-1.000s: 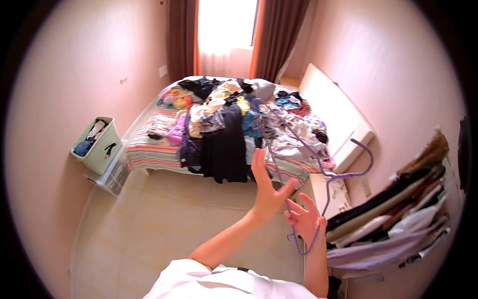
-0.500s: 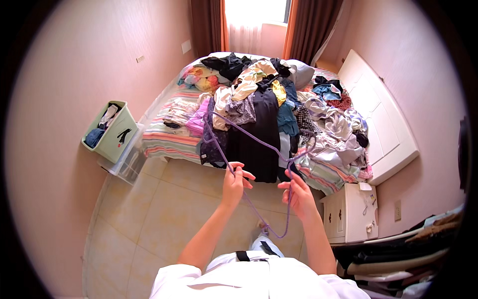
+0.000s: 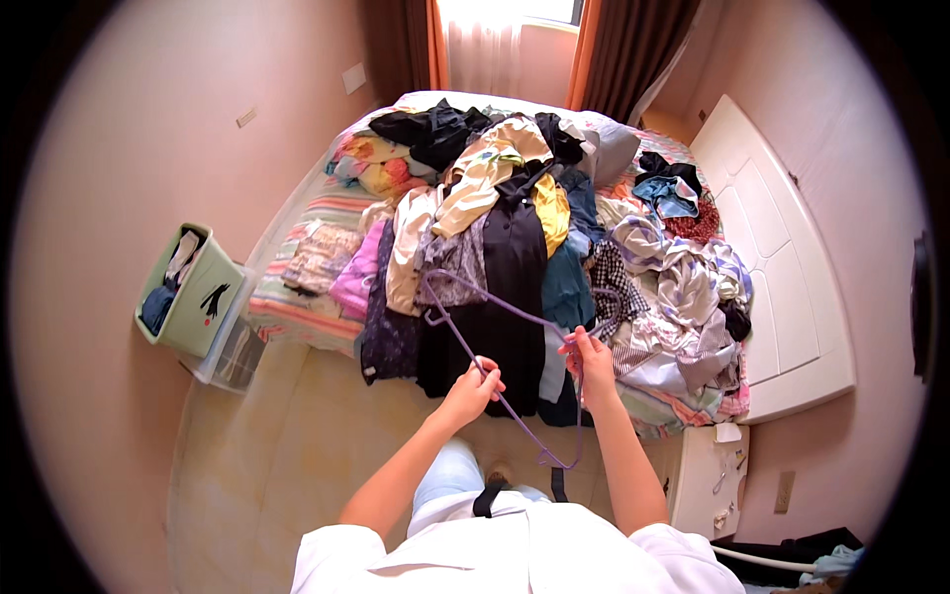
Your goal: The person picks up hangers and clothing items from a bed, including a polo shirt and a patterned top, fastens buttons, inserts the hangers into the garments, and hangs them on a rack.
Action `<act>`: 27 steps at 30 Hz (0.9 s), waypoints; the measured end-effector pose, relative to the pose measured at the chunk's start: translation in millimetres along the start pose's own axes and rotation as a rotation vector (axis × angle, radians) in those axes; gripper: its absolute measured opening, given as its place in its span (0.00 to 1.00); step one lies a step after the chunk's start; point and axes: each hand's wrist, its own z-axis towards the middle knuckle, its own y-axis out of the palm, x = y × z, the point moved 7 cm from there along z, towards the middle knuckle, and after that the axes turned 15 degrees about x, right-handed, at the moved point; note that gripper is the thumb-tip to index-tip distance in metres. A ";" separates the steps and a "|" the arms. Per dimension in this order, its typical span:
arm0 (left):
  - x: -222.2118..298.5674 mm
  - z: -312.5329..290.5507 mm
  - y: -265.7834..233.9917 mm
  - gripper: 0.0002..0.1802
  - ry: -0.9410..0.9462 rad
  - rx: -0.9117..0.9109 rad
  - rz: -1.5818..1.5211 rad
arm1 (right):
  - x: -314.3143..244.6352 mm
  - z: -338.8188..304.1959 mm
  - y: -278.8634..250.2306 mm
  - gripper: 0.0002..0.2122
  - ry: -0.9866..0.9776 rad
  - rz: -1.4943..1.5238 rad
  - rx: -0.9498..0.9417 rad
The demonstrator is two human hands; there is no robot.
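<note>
A purple clothes hanger (image 3: 505,301) is held up in front of me, its hook toward the right and a wide corner pointing left over the clothes. My left hand (image 3: 473,392) pinches one bar of it. My right hand (image 3: 590,364) has its fingers closed on the frame near the hook. Beyond the hanger, a long black buttoned garment (image 3: 510,262) lies on the bed and hangs over its near edge. Beside it are a dark patterned garment (image 3: 389,332), a cream garment (image 3: 478,193) and a teal garment (image 3: 566,287).
More clothes pile across the striped bed (image 3: 287,322). At the left wall, a green bin (image 3: 213,312) with clothes in it stands on a clear plastic box (image 3: 236,354). A white headboard (image 3: 792,287) and a nightstand (image 3: 703,485) are on the right, with a clothes rail (image 3: 767,561) nearer me.
I have stepped closer to the bed, so the clothes look larger and nearer. Both hands still hold the hanger; my left hand sits lower in view.
</note>
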 end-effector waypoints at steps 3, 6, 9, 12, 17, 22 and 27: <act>2.9 53.2 4.5 0.17 0.024 -0.173 0.124 | -4.5 60.8 12.2 0.14 -0.094 -0.053 0.033; 13.8 119.7 -6.6 0.23 -0.056 -0.363 0.127 | -5.5 119.9 16.2 0.14 -0.106 -0.080 0.116; -13.9 219.2 -42.6 0.20 -0.120 -0.181 0.073 | 2.4 184.0 18.4 0.14 -0.040 -0.113 0.212; -38.8 317.6 -82.5 0.17 0.082 0.181 0.184 | 9.9 234.9 16.1 0.15 -0.045 -0.153 0.334; -42.8 416.7 -93.7 0.31 0.184 0.321 0.430 | 14.2 283.9 19.7 0.14 0.025 -0.183 0.471; -64.4 477.6 -86.1 0.54 0.047 0.319 0.720 | 30.5 309.7 28.2 0.14 0.089 -0.199 0.489; -80.8 498.9 -69.1 0.52 -0.168 0.222 0.857 | 39.2 335.9 18.7 0.15 0.060 -0.269 0.481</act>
